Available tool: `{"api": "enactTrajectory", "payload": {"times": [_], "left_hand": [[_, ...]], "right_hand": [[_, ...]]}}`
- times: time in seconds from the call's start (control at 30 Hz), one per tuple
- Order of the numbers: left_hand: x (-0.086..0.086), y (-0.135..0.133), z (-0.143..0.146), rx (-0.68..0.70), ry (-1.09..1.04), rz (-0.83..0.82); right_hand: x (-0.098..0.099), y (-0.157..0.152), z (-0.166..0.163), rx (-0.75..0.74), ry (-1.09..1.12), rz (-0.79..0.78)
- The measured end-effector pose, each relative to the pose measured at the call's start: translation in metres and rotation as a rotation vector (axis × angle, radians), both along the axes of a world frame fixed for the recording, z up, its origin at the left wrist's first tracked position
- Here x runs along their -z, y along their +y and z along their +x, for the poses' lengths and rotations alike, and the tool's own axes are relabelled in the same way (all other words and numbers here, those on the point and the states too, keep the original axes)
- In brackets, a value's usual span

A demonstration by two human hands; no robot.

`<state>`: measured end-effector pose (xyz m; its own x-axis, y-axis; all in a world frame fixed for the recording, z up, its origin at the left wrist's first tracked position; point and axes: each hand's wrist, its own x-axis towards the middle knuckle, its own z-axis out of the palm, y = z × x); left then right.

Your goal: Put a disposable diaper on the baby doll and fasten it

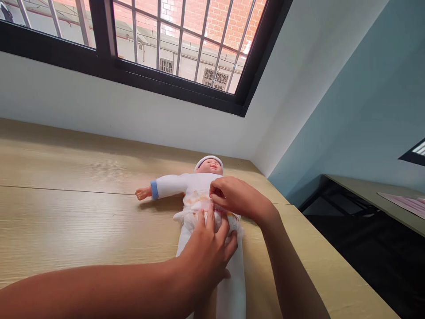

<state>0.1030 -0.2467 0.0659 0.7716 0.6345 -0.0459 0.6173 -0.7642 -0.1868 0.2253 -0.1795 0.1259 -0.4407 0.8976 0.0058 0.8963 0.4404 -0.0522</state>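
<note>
A baby doll [171, 186] in a white suit with a blue cuff and a white cap lies on its back, its head toward the window. Around its waist and hips is a white diaper [190, 217] with coloured prints and ruffled edges. My left hand [212, 243] lies over the front of the diaper with its fingers spread, pressing on it. Just above, my right hand [234, 195] has thumb and fingers pinched together at the diaper's upper edge. What exactly sits between those fingertips is mostly hidden. The doll's other arm is behind my right hand.
The doll lies on a light wood table [83, 221] with a seam across it. Its right edge slopes down toward me. A barred window [186, 40] with a black frame is behind. At the right stands another table [361, 186] with a pink striped cloth [405, 204].
</note>
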Motion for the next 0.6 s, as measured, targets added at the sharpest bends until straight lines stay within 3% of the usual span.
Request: {"api": "enactTrajectory", "payload": {"times": [0.43,0.6], "left_hand": [[0.003,0.001,-0.001,0.025,-0.055,0.017],[-0.003,-0.004,-0.016,0.033,-0.208,0.051]], "right_hand": [[-0.029,-0.013,0.019,0.009,0.125,-0.003],[-0.040,-0.013,0.040,0.146,0.143,-0.092]]}}
